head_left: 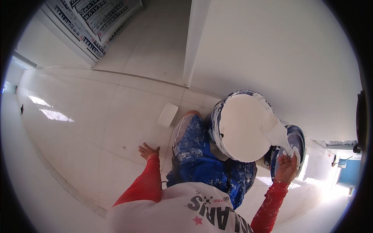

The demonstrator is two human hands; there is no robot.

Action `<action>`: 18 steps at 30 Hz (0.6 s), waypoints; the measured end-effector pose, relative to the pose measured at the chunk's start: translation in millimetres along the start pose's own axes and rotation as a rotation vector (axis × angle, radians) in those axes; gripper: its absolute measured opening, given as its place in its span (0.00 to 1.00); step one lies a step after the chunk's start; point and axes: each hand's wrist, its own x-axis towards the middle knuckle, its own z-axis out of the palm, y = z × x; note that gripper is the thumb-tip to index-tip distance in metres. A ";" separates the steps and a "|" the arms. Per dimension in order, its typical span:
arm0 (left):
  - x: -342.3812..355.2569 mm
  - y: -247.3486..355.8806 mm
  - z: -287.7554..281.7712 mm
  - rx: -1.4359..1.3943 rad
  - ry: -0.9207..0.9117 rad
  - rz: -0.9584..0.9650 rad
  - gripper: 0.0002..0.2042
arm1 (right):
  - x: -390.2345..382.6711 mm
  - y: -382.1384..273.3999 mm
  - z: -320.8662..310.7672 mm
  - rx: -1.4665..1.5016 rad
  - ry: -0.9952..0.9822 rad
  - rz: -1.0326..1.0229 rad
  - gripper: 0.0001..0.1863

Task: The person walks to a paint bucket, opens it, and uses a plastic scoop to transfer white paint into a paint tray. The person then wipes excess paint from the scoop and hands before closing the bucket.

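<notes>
A bucket [218,128] of smooth white paint stands in front of me, its rim smeared with drips. My right hand [286,167] is closed around the handle end of a wide, flat paint brush [276,133] coated in white. The brush's broad end reaches over the bucket's right rim and touches the paint. Out to the left, my left hand [148,150] is open with spread fingers and holds nothing, above the tiled floor. Beyond that hand lies a white rounded rectangular piece [168,114] whose kind I cannot make out.
Beside the bucket, under my right hand, sits a dark blue paint-smeared lid or second bucket [297,145]. A white wall [272,50] rises just behind. Past a doorway at the far left stand panels [91,23] wrapped in printed film. My paint-spotted blue shorts are close to the bucket.
</notes>
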 end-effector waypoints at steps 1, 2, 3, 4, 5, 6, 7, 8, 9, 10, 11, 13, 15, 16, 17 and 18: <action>-6.1 -27.7 7.5 0.032 -0.018 -0.115 0.60 | -1.0 2.3 3.0 -0.023 -0.074 -0.062 0.18; -12.4 -54.9 15.0 0.017 -0.018 -0.197 0.60 | -1.1 4.5 9.1 -0.050 -0.113 -0.112 0.17; -17.1 -78.0 24.8 0.005 -0.062 -0.292 0.60 | -0.7 7.0 16.5 -0.067 -0.132 -0.159 0.17; -22.7 -101.8 29.1 -0.029 -0.104 -0.327 0.62 | -1.9 5.0 26.5 -0.052 -0.130 -0.166 0.16; -23.9 -117.4 31.0 -0.058 -0.220 -0.378 0.63 | -3.8 3.3 39.0 -0.105 -0.159 -0.214 0.17; -25.4 -129.5 29.3 -0.120 -0.237 -0.366 0.64 | -6.4 -0.9 53.3 -0.150 -0.181 -0.257 0.18; -20.0 -129.1 30.2 -0.192 -0.297 -0.353 0.66 | -4.5 -2.9 70.9 -0.192 -0.191 -0.315 0.18; -18.0 -131.6 28.6 -0.250 -0.369 -0.368 0.67 | -9.1 -8.7 85.2 -0.222 -0.234 -0.342 0.19; -14.8 -129.1 30.4 -0.186 -0.322 -0.318 0.68 | -14.3 -14.5 99.9 -0.263 -0.263 -0.362 0.19; -8.3 -122.7 33.3 -0.141 -0.270 -0.285 0.69 | -16.3 -17.4 120.9 -0.297 -0.295 -0.383 0.20; -1.9 -118.3 39.2 -0.095 -0.260 -0.274 0.70 | -19.2 -16.6 141.2 -0.299 -0.330 -0.408 0.19; 17.0 -110.2 60.5 -0.058 -0.236 -0.325 0.73 | -29.5 -5.2 176.5 -0.332 -0.376 -0.428 0.19; 33.0 -121.2 91.6 -0.053 -0.154 -0.415 0.74 | -47.2 14.3 203.0 -0.297 -0.469 -0.458 0.18; 36.5 -124.0 113.3 0.233 0.140 -0.359 0.75 | -60.0 24.5 210.7 -0.292 -0.503 -0.449 0.19; 40.4 -126.6 132.1 0.572 0.554 -0.402 0.75 | -71.2 37.4 219.7 -0.291 -0.552 -0.435 0.20; 41.9 -132.3 145.0 0.554 0.459 -0.451 0.75 | -83.1 54.3 228.6 -0.310 -0.589 -0.495 0.22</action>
